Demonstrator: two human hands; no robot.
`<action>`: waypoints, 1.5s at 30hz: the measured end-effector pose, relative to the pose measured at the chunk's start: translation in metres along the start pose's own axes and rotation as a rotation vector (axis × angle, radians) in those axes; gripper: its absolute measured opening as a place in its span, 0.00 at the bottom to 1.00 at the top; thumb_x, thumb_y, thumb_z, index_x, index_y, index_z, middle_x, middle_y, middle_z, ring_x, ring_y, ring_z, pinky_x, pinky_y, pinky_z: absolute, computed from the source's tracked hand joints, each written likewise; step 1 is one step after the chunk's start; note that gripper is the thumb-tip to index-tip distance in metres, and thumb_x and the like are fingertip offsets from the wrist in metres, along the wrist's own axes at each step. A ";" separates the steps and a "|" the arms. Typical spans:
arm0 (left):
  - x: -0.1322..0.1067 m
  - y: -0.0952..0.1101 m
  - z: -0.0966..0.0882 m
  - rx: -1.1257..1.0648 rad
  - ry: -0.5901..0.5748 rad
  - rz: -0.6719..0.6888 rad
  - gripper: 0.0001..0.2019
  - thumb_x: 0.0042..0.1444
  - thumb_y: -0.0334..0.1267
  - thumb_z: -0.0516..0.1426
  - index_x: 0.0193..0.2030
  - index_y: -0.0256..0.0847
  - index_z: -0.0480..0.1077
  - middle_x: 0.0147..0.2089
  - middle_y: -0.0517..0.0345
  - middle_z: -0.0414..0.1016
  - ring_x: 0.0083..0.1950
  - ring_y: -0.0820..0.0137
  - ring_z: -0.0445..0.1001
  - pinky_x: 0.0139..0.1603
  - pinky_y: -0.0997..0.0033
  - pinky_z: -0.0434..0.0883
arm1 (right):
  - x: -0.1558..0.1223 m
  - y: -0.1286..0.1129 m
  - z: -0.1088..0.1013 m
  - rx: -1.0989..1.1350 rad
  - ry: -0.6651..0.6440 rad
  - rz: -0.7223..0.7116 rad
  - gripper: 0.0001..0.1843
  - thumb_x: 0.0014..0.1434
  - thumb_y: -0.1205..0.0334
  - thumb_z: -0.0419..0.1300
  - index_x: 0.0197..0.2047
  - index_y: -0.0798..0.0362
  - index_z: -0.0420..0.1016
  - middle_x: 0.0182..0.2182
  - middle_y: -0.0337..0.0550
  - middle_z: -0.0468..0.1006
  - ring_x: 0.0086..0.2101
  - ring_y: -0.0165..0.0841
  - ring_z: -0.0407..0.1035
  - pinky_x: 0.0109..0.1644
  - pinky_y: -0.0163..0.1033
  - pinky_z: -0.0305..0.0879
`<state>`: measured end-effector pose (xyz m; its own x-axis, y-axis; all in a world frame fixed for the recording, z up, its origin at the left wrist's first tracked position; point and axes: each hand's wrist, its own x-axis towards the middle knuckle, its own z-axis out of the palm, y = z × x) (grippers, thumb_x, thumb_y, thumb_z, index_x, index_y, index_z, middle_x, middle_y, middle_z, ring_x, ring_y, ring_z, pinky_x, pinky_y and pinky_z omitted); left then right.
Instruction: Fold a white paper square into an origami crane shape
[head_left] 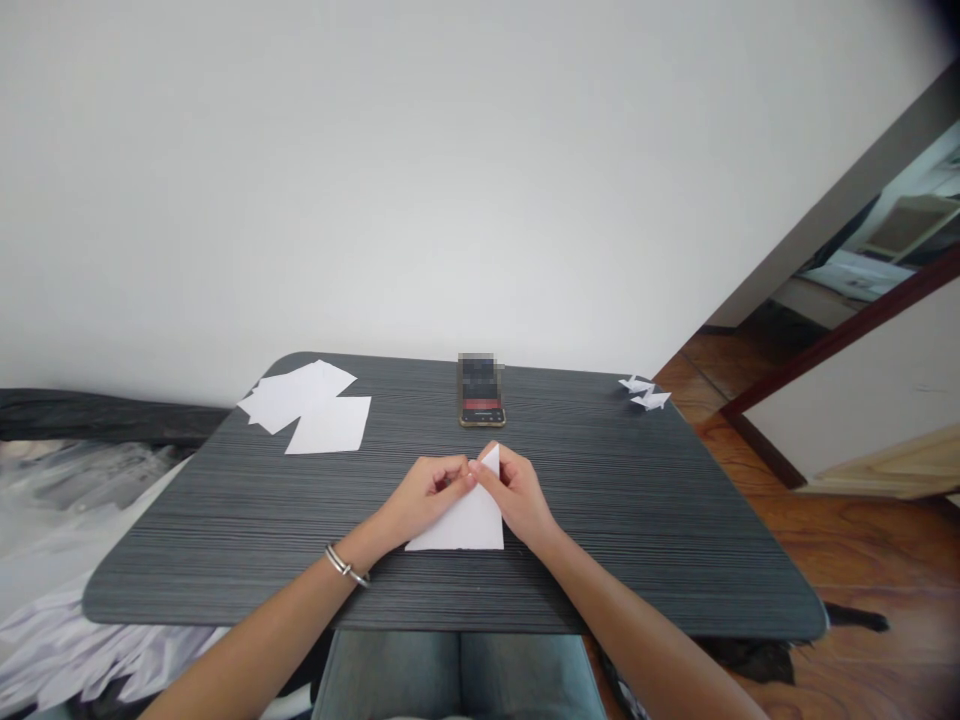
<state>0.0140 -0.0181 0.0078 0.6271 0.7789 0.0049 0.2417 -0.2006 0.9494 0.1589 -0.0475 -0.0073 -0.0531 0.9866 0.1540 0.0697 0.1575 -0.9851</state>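
Observation:
A white sheet of paper (469, 522), folded into a triangle, lies near the table's front edge between my hands. Its long edge faces me and its upper corner points away. My left hand (429, 490) is closed on the paper's upper left edge, thumb and fingers pinching it. My right hand (517, 490) grips the upper right side near the tip, its thumb on top and almost touching the left thumb. The fingers underneath the paper are partly hidden.
White paper sheets (330, 425) lie at the table's back left. A phone (481, 392) rests at the back middle, before the wall (450, 180). Small folded paper figures (649, 400) stand at the back right of the dark table (675, 560).

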 end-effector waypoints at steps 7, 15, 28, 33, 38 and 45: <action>0.000 -0.001 0.000 -0.124 -0.039 -0.018 0.18 0.55 0.47 0.49 0.21 0.36 0.57 0.20 0.66 0.53 0.21 0.79 0.52 0.20 0.79 0.50 | 0.000 -0.003 0.001 0.124 0.027 -0.004 0.15 0.53 0.58 0.56 0.20 0.53 0.57 0.16 0.30 0.55 0.18 0.23 0.49 0.20 0.30 0.44; 0.000 0.001 -0.003 -0.111 -0.023 -0.020 0.17 0.54 0.46 0.51 0.21 0.35 0.59 0.18 0.67 0.52 0.20 0.80 0.51 0.20 0.79 0.49 | 0.006 -0.006 -0.011 0.239 0.213 0.001 0.16 0.50 0.57 0.59 0.20 0.53 0.58 0.14 0.29 0.56 0.16 0.23 0.48 0.19 0.30 0.43; 0.000 -0.003 -0.010 -0.155 0.114 -0.007 0.15 0.55 0.42 0.50 0.23 0.35 0.63 0.19 0.60 0.69 0.20 0.78 0.62 0.21 0.79 0.59 | 0.011 -0.002 -0.030 0.171 0.551 -0.068 0.19 0.52 0.50 0.56 0.19 0.53 0.59 0.16 0.31 0.53 0.17 0.24 0.47 0.19 0.32 0.44; 0.002 -0.007 -0.010 -0.127 0.144 0.006 0.17 0.56 0.43 0.48 0.22 0.35 0.63 0.20 0.57 0.72 0.20 0.77 0.65 0.20 0.79 0.59 | 0.010 0.000 -0.030 0.135 0.562 -0.036 0.22 0.55 0.46 0.51 0.20 0.55 0.65 0.14 0.35 0.59 0.16 0.25 0.51 0.17 0.32 0.46; 0.001 -0.008 -0.012 -0.131 0.296 0.046 0.18 0.58 0.44 0.46 0.26 0.33 0.67 0.22 0.56 0.71 0.23 0.75 0.66 0.21 0.78 0.61 | 0.011 0.000 -0.030 0.188 0.553 0.010 0.22 0.54 0.46 0.52 0.19 0.55 0.66 0.12 0.34 0.59 0.14 0.24 0.51 0.15 0.31 0.45; -0.005 -0.001 -0.011 -0.184 0.272 0.266 0.24 0.48 0.39 0.59 0.52 0.39 0.60 0.43 0.50 0.71 0.37 0.70 0.69 0.32 0.75 0.67 | 0.014 0.000 -0.030 0.268 0.596 0.096 0.21 0.51 0.46 0.55 0.19 0.55 0.66 0.13 0.33 0.59 0.14 0.23 0.50 0.14 0.30 0.43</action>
<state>0.0024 -0.0153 0.0106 0.4256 0.8478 0.3163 -0.0537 -0.3253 0.9441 0.1877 -0.0320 -0.0027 0.5066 0.8622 0.0052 -0.2078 0.1279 -0.9698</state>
